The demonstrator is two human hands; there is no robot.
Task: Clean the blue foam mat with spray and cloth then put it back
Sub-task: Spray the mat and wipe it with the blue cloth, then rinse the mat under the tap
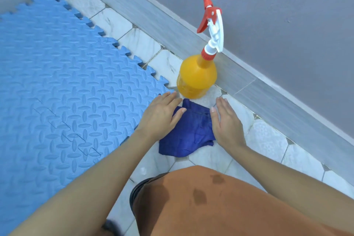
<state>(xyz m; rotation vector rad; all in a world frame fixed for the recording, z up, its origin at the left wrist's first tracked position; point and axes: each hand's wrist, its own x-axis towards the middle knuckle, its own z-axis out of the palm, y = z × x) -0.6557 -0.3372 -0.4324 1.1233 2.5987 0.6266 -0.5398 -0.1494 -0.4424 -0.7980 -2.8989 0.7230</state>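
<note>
Dark blue cloth (188,130) between both hands, straight fingers (220,104) flanking it, gripping nothing

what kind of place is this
Likely an indoor room at home, at floor level beside a wall: interlocking blue foam mat on marble-look floor tiles, with a tiled skirting below the wall.

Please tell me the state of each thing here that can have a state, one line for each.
Blue interlocking foam mat: flat on the tiled floor, in place.
Orange plastic spray bottle: upright, red-and-white trigger head on, untouched.
Dark blue cloth: crumpled on the floor between the hands.
Left hand: open, thumb on the cloth.
Right hand: open, beside the cloth.
</note>
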